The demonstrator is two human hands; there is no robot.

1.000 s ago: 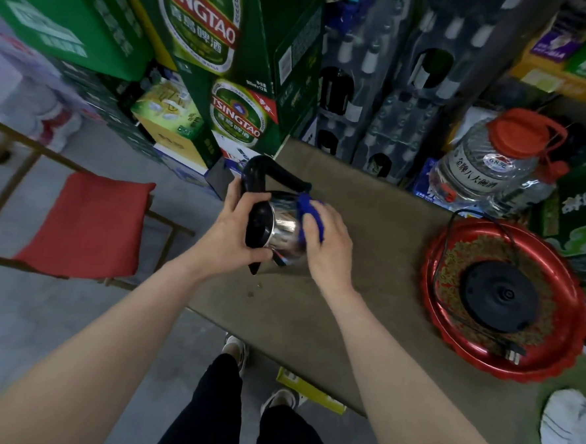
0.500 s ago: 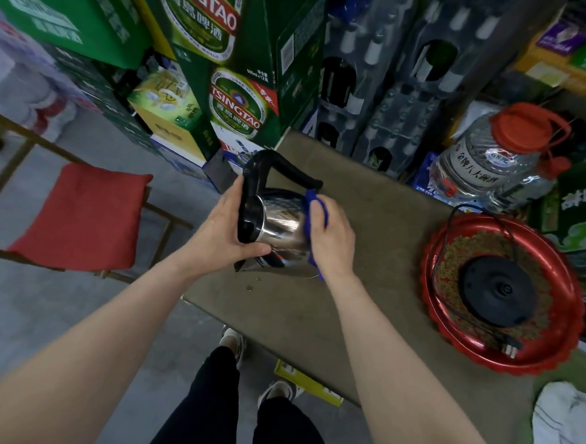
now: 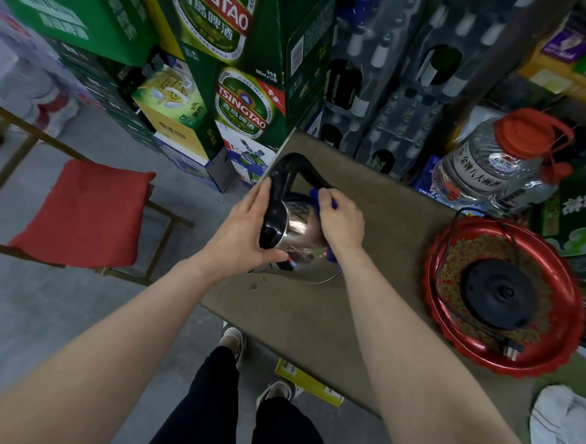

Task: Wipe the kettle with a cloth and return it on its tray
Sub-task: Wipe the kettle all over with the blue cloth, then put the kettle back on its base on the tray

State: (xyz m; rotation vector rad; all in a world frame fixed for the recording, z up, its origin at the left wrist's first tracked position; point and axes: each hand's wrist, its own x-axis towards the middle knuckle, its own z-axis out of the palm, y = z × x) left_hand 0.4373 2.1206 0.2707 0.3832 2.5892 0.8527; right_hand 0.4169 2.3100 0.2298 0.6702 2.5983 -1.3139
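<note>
Two hands on kettle (image 3: pixel 296 227), tilted at table's left edge. Left hand (image 3: pixel 241 234) wrapped round lid end; right hand (image 3: pixel 339 221) clamped on cloth (image 3: pixel 315 194), shifted upward toward handle. Wiping unfinished; tray (image 3: pixel 574 307) unoccupied, right.

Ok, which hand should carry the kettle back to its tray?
Probably the left hand: it already grips the kettle, while the right hand is busy with the cloth. The tray sits to the right.
</note>
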